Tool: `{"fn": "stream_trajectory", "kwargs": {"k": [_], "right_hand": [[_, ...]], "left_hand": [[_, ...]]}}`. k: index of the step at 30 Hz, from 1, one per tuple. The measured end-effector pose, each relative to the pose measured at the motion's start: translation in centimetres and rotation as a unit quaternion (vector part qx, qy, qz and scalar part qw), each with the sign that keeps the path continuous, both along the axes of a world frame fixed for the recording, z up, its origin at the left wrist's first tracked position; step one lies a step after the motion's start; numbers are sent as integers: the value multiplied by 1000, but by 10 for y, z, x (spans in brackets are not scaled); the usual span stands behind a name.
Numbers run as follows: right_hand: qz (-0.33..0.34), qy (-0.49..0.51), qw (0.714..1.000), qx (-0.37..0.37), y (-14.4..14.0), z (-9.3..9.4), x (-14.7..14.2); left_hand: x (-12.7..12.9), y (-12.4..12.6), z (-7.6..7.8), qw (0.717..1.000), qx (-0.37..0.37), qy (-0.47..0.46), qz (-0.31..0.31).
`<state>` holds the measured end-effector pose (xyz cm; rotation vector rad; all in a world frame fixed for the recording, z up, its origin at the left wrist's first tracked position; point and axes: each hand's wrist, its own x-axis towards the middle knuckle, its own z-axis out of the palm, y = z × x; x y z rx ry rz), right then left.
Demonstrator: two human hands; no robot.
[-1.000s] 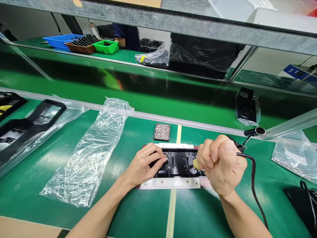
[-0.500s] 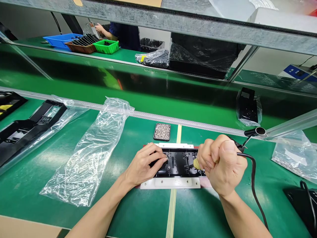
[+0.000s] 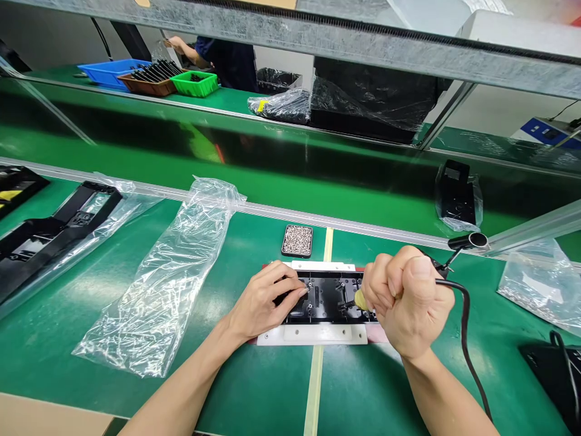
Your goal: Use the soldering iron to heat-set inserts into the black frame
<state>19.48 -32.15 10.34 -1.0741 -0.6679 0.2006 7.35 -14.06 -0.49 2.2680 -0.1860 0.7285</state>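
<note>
A black plastic housing (image 3: 324,297) lies in a fixture with white rails (image 3: 318,335) on the green bench. My right hand (image 3: 411,303) is wrapped round a corded electric screwdriver (image 3: 360,300), whose yellowish nose shows beyond the fingers. Its tip points left and down into the housing; whether it touches a screw I cannot see. At the housing's left end rests my left hand (image 3: 267,300), thumb and fingertips pinched together; anything between them is too small to tell. Behind the fixture stands a small black tray of screws (image 3: 297,241).
A clear plastic bag (image 3: 158,278) lies left, beside black frames (image 3: 59,236) on plastic. On the right are a metal tube holder (image 3: 467,241), a bag of small parts (image 3: 540,281) and the black cord (image 3: 465,333). A co-worker (image 3: 227,60) is behind bins.
Both my hands and the screwdriver stay almost exactly where they were. Across the bench, the co-worker's hand and arm have shifted slightly left and up.
</note>
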Motion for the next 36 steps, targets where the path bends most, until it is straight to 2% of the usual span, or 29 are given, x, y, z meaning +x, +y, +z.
{"fn": "stream_trajectory", "kwargs": {"k": [36], "right_hand": [[6, 6, 1000, 13, 0, -2, 1]], "left_hand": [[0, 0, 0, 1000, 13, -3, 6]]}}
